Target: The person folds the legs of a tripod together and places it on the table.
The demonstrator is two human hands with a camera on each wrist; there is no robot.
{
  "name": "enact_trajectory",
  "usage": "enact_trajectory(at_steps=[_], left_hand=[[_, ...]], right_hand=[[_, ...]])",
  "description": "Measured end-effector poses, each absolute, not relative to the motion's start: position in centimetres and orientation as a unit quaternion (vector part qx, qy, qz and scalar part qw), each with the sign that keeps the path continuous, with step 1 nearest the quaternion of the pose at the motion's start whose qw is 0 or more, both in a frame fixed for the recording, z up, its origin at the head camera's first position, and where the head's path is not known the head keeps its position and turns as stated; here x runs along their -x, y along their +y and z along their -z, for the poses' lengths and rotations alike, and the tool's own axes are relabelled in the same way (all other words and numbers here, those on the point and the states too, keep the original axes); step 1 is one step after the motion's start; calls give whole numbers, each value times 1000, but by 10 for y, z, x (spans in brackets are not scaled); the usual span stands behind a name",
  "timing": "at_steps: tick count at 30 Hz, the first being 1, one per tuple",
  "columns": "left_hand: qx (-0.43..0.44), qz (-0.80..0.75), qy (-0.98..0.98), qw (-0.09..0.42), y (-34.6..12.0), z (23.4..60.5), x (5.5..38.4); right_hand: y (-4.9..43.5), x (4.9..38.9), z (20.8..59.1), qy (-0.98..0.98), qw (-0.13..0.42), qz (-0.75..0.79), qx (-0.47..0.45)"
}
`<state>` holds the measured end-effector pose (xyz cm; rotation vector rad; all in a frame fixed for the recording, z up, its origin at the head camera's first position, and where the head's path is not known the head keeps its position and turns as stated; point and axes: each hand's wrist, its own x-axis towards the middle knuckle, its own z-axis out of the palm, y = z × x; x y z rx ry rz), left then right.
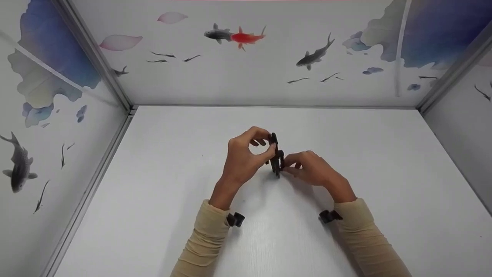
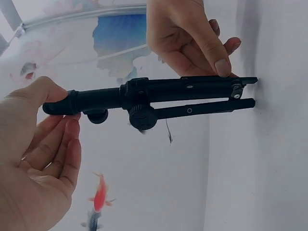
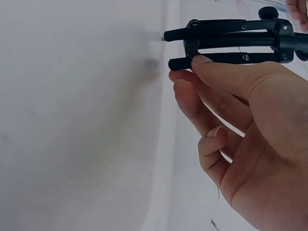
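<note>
A small black tripod (image 1: 275,163) stands nearly upright over the white table, its legs folded close together. The thumb and fingers of my left hand (image 1: 240,159) pinch its top end. Lower down, my right hand (image 1: 312,169) has thumb and forefinger on one leg near its foot. In the left wrist view a round knob (image 2: 143,117) sits where the legs join the column, with a smaller knob (image 2: 96,116) nearer the left fingers. The right wrist view shows the pinched leg (image 3: 226,58) slightly spread from the others, with the thumb tip at its hinge brace.
White panels (image 1: 246,84) printed with fish and leaves enclose the table (image 1: 153,192) at the back and both sides. Metal strips (image 1: 92,184) run along the table's left edge. Black wrist mounts (image 1: 235,219) sit at both beige cuffs.
</note>
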<state>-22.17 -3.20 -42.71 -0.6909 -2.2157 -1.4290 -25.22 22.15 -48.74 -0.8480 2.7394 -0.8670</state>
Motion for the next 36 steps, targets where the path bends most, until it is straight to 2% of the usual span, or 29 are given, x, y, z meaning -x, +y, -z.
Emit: enact_trajectory(at_steps=[7, 19, 30, 36], left_hand=[[229, 528, -803, 157, -52, 424, 224], [201, 503, -834, 103, -76, 421, 226], [161, 508, -846, -21, -106, 428, 235], [140, 497, -854, -64, -115, 442, 241]], right_hand=[[232, 252, 480, 907, 118, 307, 261], [242, 252, 474, 904, 132, 309, 264], [251, 251, 466, 917, 131, 288, 242], [254, 252, 466, 917, 136, 289, 240]])
